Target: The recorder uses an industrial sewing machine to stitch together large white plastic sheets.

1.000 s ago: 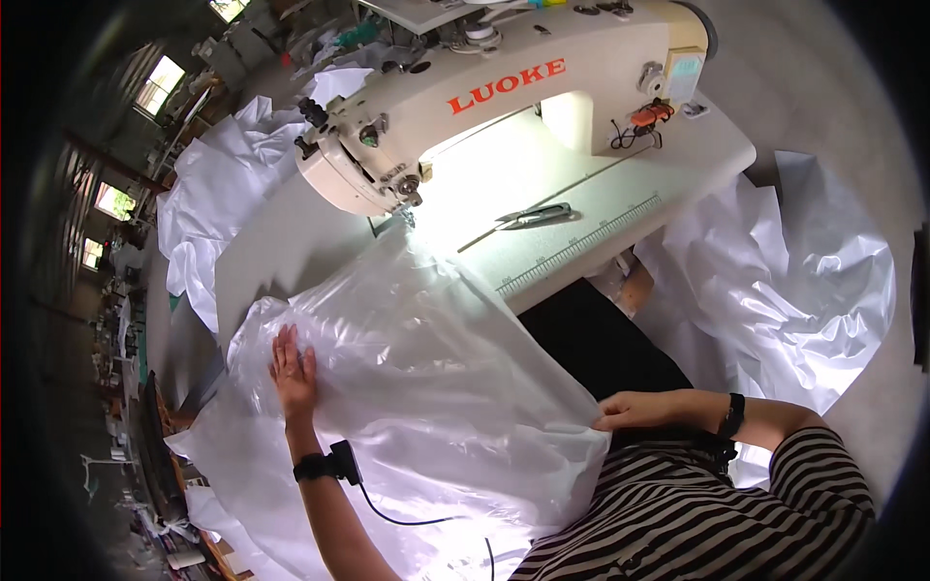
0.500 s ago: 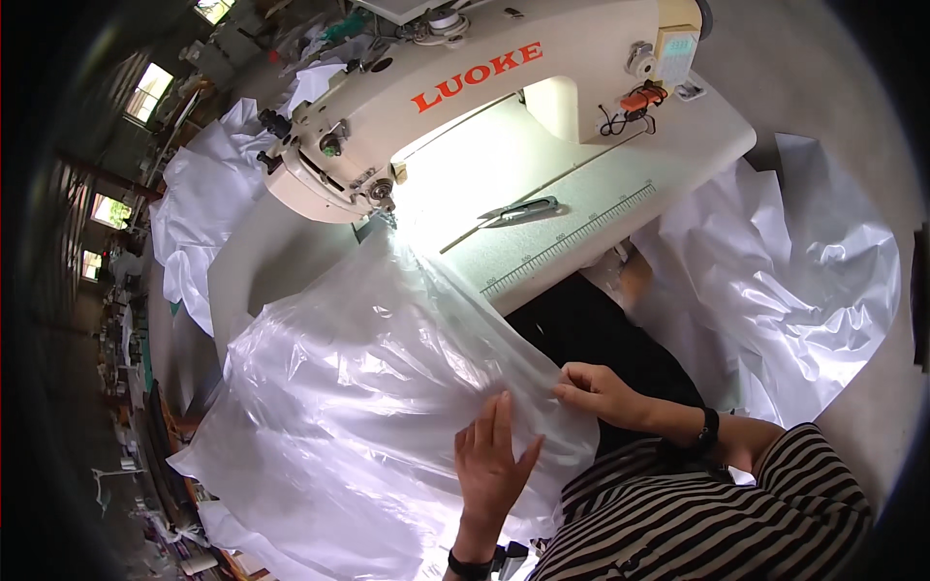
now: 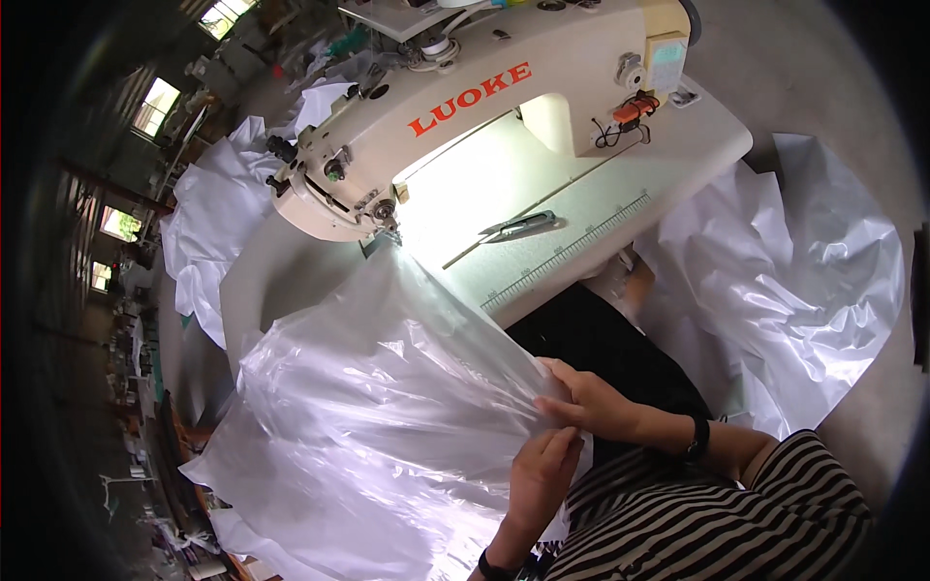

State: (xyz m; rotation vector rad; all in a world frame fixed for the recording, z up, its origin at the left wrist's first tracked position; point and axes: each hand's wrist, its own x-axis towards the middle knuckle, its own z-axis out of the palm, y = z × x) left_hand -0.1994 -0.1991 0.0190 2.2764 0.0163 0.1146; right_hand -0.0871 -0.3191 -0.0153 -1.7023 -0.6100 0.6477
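Observation:
A large sheet of translucent white plastic [image 3: 378,387] runs from under the presser foot of the sewing machine [image 3: 465,107] down toward my lap. My right hand [image 3: 593,402] pinches its right edge, thumb on top. Close below, my left hand [image 3: 544,470] has its fingers closed on the same sheet near that edge. Between the hands and the needle area, the edge is drawn out fairly straight, with creases fanning to the left. The needle itself is too small to make out.
Thread snips [image 3: 520,227] lie on the machine bed beside a printed ruler scale [image 3: 572,250]. More white plastic sheeting is heaped at the right [image 3: 804,290] and behind the machine at the left [image 3: 218,213]. A small orange device [image 3: 635,108] with a black cord hangs on the machine.
My left hand has gone from lying spread on the sheet to closing on its edge, moving up and right. My right hand has shifted slightly left. The sheet's edge looks tauter.

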